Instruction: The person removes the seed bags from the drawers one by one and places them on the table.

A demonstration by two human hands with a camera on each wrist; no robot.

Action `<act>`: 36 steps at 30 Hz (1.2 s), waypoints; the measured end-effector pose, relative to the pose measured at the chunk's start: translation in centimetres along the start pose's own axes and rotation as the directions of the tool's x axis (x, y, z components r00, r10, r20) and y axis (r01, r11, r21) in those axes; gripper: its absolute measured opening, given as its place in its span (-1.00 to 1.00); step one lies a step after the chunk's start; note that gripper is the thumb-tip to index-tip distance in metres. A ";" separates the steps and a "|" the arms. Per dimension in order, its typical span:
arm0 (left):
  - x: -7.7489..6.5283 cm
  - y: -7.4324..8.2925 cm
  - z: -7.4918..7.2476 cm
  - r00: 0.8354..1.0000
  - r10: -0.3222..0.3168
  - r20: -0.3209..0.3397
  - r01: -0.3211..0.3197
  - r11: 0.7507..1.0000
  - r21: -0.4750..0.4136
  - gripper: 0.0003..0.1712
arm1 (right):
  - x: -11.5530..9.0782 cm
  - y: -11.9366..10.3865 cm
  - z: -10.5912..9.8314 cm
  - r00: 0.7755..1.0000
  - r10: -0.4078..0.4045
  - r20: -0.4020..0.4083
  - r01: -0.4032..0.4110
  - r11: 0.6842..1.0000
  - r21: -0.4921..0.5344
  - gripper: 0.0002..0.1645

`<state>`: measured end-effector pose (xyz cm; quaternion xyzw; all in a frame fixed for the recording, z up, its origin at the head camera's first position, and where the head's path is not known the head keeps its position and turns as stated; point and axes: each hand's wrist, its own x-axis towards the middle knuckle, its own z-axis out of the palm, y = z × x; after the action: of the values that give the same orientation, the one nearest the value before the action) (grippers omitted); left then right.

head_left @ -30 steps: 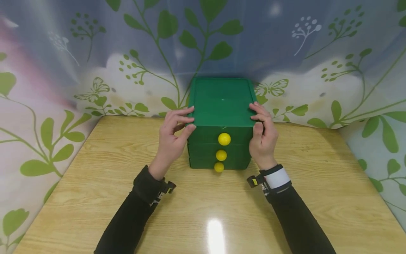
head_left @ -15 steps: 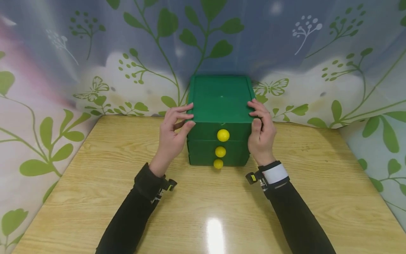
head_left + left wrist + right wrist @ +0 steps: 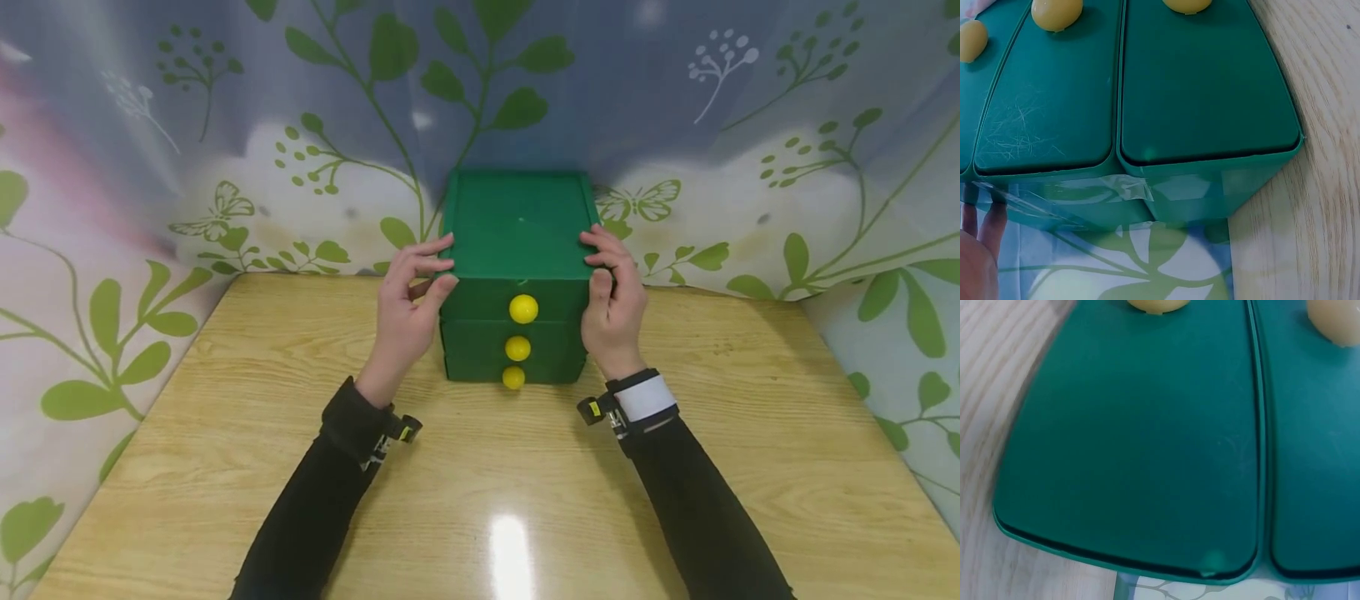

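Note:
A green three-drawer box (image 3: 517, 229) stands at the back of the table, each drawer front bearing one round yellow knob (image 3: 523, 308). All three drawers sit closed. My left hand (image 3: 405, 308) presses the box's left side near the top, thumb by the front edge and fingertips at the lid's rim. On the opposite side, my right hand (image 3: 617, 312) rests its fingers over the top edge with its thumb near the front corner. The left wrist view shows drawer fronts (image 3: 1204, 87) and clear tape (image 3: 1085, 190) along the side. Only drawer fronts (image 3: 1141, 444) and knobs fill the right wrist view.
A wooden table (image 3: 285, 400) carries the box. Behind it hangs a leaf-printed curtain (image 3: 337, 108), close to the box's rear edge. More printed cloth (image 3: 60, 292) borders the table at the left and right. Light glares on the tabletop at the front.
The box has slid back toward the curtain, with both hands moving along at its sides. Its drawers have stayed closed.

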<state>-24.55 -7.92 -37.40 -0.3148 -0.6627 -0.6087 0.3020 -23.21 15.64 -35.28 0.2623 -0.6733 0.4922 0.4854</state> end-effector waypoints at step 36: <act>0.7 -0.5 0.5 0.997 -0.065 -0.033 0.062 0.993 -0.096 -0.92 | 0.5 1.1 0.1 0.999 0.023 0.024 -0.024 0.999 0.030 -0.22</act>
<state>-25.39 -7.41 -37.15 -0.2967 -0.6372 -0.6543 0.2789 -24.36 15.99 -35.33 0.2674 -0.6746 0.5048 0.4675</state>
